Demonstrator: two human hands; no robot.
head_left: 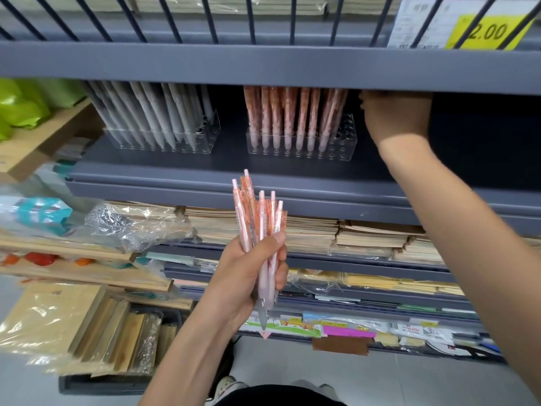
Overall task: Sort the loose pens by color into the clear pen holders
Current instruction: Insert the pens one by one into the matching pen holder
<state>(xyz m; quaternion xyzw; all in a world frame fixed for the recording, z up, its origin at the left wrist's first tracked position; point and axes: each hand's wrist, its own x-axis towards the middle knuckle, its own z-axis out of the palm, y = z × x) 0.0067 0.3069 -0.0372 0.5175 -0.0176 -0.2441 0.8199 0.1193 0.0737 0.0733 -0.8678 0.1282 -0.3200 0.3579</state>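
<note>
1. Left hand (246,273) grips a bundle of pink pens (265,224), tips down, in front of the shelf (205,171).
2. Right hand (395,112) is inside the shelf, just right of the pink-pen holder (301,143); its fingers are hidden, so I cannot tell its grasp.
3. Grey-pen holder (164,140) stands to the left.

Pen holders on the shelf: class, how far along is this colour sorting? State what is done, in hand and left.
Done: grey pens stand in the left holder, pink pens in the right holder. In hand: the left hand grips a bunch of pink pens; the right hand reaches beside the right holder, fingers hidden. Left: slotting the bunch into its free holes.
</note>
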